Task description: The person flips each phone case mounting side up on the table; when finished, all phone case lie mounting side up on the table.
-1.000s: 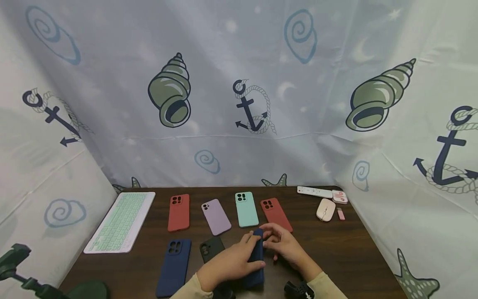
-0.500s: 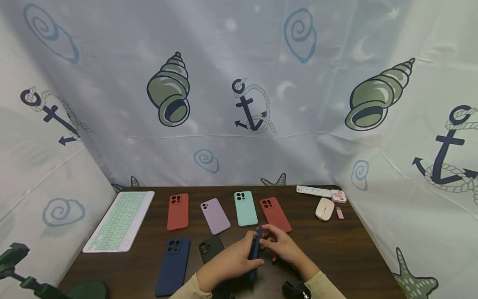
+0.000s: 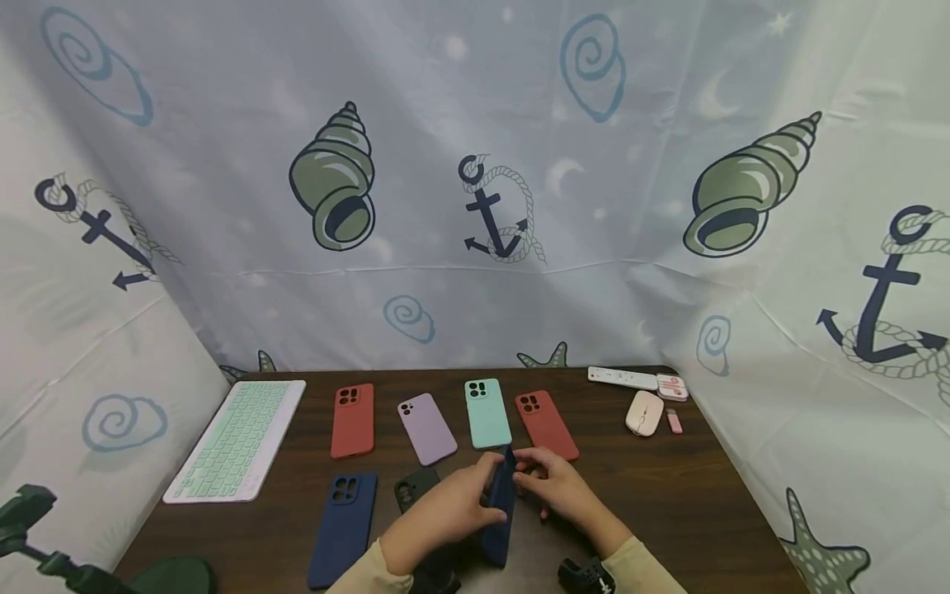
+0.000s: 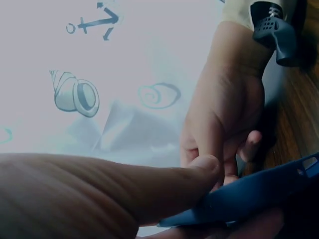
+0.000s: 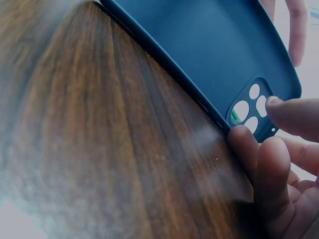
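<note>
I see the held blue case [image 3: 500, 520], edge-on a moment ago, turned hollow-side right at the near tabletop [image 3: 668, 495], baring its inside; left hand [image 3: 449, 503] grips it, right hand [image 3: 558, 488] pinches its camera-hole corner.

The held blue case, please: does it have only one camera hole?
No, the right wrist view shows several holes in the blue case.

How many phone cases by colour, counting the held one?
Red cases: 2
Blue cases: 2 (one held)
Lilac case: 1
Mint case: 1
Dark, near-black case: 1, partly hidden
Total: 7
</note>
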Motion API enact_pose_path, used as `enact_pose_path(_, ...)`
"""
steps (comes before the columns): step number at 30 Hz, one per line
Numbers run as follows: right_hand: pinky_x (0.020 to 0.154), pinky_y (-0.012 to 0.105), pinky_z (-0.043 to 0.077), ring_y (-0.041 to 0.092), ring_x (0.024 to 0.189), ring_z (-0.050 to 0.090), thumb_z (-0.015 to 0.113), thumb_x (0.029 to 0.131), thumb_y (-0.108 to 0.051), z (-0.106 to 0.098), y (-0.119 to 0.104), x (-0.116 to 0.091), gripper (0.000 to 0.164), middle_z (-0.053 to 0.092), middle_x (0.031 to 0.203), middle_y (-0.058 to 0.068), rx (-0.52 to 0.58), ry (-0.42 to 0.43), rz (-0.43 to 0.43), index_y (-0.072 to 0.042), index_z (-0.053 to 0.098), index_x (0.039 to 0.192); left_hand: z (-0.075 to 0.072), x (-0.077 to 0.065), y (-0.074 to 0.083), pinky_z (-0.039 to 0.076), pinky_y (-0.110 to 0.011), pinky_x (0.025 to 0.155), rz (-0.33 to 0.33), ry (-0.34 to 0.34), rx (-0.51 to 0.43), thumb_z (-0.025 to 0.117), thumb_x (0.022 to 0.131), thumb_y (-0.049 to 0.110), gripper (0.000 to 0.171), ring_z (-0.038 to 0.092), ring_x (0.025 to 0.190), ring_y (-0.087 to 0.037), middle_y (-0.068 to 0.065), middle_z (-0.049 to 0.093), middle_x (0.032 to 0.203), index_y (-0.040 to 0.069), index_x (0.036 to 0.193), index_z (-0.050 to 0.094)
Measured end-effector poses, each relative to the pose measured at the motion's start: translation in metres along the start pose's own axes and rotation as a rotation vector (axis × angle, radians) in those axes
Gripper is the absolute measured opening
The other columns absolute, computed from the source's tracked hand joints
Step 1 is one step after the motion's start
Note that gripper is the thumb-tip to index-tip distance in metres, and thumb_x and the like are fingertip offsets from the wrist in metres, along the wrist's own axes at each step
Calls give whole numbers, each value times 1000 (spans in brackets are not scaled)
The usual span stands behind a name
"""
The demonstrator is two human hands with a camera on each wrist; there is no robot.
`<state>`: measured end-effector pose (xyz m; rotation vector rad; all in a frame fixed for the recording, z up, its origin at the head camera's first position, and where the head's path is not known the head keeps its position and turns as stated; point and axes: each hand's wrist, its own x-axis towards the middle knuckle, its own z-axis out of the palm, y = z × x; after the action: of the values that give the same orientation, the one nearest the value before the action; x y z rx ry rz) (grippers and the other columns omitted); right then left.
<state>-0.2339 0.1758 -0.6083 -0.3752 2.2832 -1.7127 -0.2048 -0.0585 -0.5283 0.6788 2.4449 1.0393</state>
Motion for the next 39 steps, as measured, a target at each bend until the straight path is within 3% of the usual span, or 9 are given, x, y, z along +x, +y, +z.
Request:
enact_pose_path(5, 41, 39, 51, 23, 84, 66, 72, 94, -15, 0, -1, 0, 44, 55, 125, 19, -19, -9, -20, -16, 61, 137, -5, -2, -3, 56, -33, 74, -41, 20, 60, 82, 86, 31, 84, 71, 94, -11, -8, 72, 119, 15, 153, 35)
enact_pose_path(9, 41, 40, 51, 19, 81, 67, 74, 92, -14, 0, 0, 1, 49, 54, 122, 16, -55, -15, -27, -19, 61, 139, -9, -3, -7, 55, -36, 78, -47, 29, 118, 80, 87, 33, 82, 69, 93, -11, -7, 72, 115, 14, 153, 35)
enact_pose_path(13, 53, 29, 53, 12, 77, 60, 80, 88, -23, 0, 1, 3, 57, 56, 114, 10, -235, -1, -93, -18, 60, 141, -11, -3, -12, 52, -33, 77, -24, 35, 154, 72, 95, 31, 69, 65, 89, -5, 1, 71, 107, 14, 152, 38)
enact_pose_path(16, 63, 22, 46, 10, 76, 52, 84, 84, -28, 1, 1, 4, 65, 55, 107, 7, -380, 20, -131, -16, 59, 143, -12, -3, -15, 51, -32, 76, -4, 43, 180, 68, 97, 26, 62, 63, 87, -4, 3, 70, 103, 14, 151, 39)
enact_pose_path(18, 62, 22, 44, 10, 74, 48, 85, 83, -28, 2, 0, 4, 67, 53, 104, 6, -414, 29, -124, -16, 59, 144, -13, -4, -16, 52, -33, 77, 4, 45, 204, 68, 97, 24, 62, 65, 89, -5, 0, 71, 106, 14, 151, 39)
enact_pose_path(24, 60, 23, 44, 9, 71, 48, 86, 82, -25, 1, -1, 3, 64, 53, 104, 6, -413, 57, -92, -19, 62, 140, -14, -3, -18, 54, -36, 79, 1, 51, 250, 72, 94, 19, 63, 68, 94, -11, -3, 72, 109, 15, 150, 42)
enact_pose_path(31, 58, 24, 46, 10, 69, 52, 84, 83, -22, -2, -4, 4, 60, 54, 107, 8, -342, 52, -46, -20, 61, 139, -12, 5, -25, 52, -42, 88, -12, 69, 256, 80, 87, 18, 66, 65, 103, -18, -6, 69, 111, 8, 144, 48)
enact_pose_path(35, 55, 26, 48, 11, 67, 52, 81, 85, -18, -4, -3, 4, 60, 54, 105, 12, -298, 25, -44, -15, 59, 140, -4, 8, -27, 50, -45, 98, 2, 70, 357, 82, 85, 20, 69, 63, 114, -25, -11, 67, 121, 3, 144, 50)
enact_pose_path(39, 45, 31, 48, 11, 58, 51, 77, 89, -14, -5, -3, 4, 58, 52, 108, 15, -218, 3, -24, -14, 55, 142, 3, 10, -28, 47, -41, 95, 9, 82, 478, 86, 81, 25, 70, 59, 104, -23, -8, 63, 113, 1, 140, 57)
